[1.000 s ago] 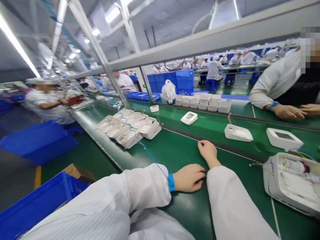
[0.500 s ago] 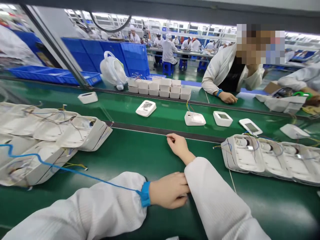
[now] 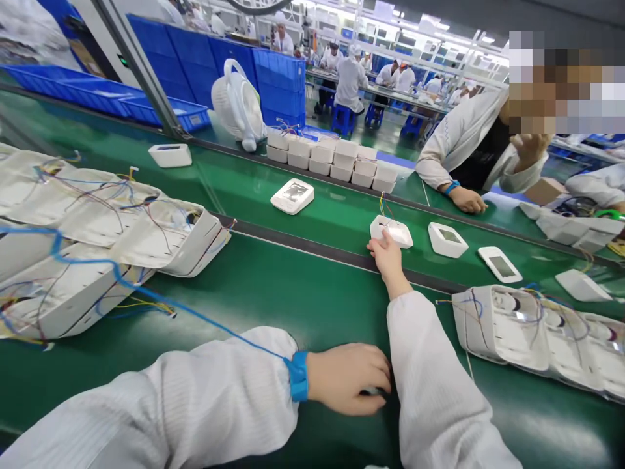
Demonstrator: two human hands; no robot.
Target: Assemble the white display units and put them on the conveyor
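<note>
My right hand (image 3: 389, 259) reaches out to a white plastic housing (image 3: 401, 234) with thin coloured wires, on the green strip beyond the dark rail. Its fingers are closed on the near side of that housing, one finger over the edge. My left hand (image 3: 347, 378) rests palm down on the green tabletop beside my right sleeve. A small gap shows between its thumb and loosely bent fingers, and I see nothing held there. A blue wrist strap (image 3: 298, 376) with a blue cord circles the left wrist.
White housings with wires (image 3: 166, 238) are stacked at left, and another row (image 3: 517, 329) stands at right. Several white devices, one with a grey screen (image 3: 446, 234), lie along the strip. Beyond are small white boxes (image 3: 319, 159), a fan (image 3: 237, 107) and a co-worker's hand (image 3: 466, 198).
My right hand has moved forward and right from the rail and taken hold of the wired white housing. My left hand stays on the tabletop. The view has tilted and shifted.
</note>
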